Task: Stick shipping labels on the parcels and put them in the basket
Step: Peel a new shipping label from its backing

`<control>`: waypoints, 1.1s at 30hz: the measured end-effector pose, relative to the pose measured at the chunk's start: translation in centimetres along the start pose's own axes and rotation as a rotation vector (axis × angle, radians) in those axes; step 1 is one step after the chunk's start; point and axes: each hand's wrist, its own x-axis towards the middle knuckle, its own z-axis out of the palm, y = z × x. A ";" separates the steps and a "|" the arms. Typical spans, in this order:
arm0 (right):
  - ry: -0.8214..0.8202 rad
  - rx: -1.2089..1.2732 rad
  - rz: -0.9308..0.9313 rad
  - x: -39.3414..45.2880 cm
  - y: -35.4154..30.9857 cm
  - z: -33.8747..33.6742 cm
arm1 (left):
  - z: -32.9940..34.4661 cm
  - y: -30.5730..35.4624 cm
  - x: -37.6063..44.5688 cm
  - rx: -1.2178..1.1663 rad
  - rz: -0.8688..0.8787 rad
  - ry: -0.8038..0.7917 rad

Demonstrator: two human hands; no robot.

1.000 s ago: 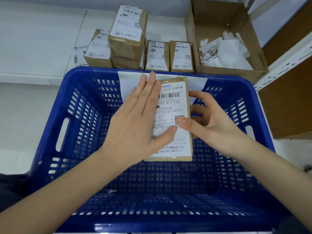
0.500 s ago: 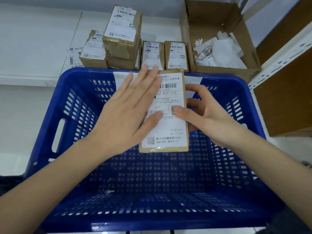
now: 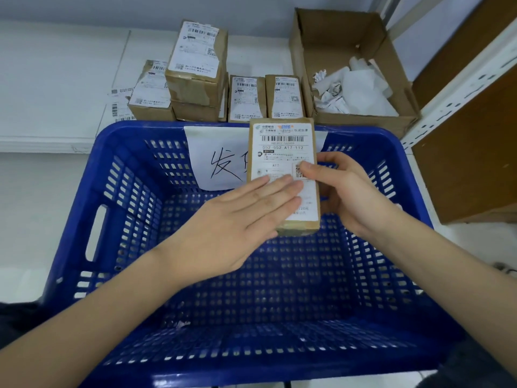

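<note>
Gripping parcel (image 3: 282,152) above basket (image 3: 84,191), right hand (image 3: 349,194) at its edge; left hand (image 3: 235,222) flat on label (image 3: 282,161).

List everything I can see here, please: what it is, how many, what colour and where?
Held parcel: one, brown with a white shipping label, above the basket.
Basket: one, blue plastic, nearest the camera, no parcels inside.
Paper sign: one, white with black handwriting, on the basket's far wall.
Labelled parcels: at least five, brown, on the white surface behind the basket, some stacked.
Loose labels: white, flat on the surface left of those parcels; count unclear.
Cardboard box: one, brown, open, back right, holding crumpled white paper.
Left hand: flat fingers pressing the label.
Right hand: grips the parcel's right side.
</note>
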 end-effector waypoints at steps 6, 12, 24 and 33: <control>-0.045 0.094 0.013 0.5 -0.4 0.0 | -1.0 -0.3 0.0 0.007 0.071 0.207; -0.103 0.012 -0.061 0.7 -0.6 -0.1 | -1.3 -0.2 0.3 0.053 -0.031 0.218; -0.001 -0.016 -0.187 0.8 -0.8 0.2 | -0.8 -0.8 0.7 0.099 -0.194 0.143; -0.009 -0.020 -0.240 0.7 -0.8 0.8 | -2.0 -0.1 1.8 -0.890 -0.986 0.130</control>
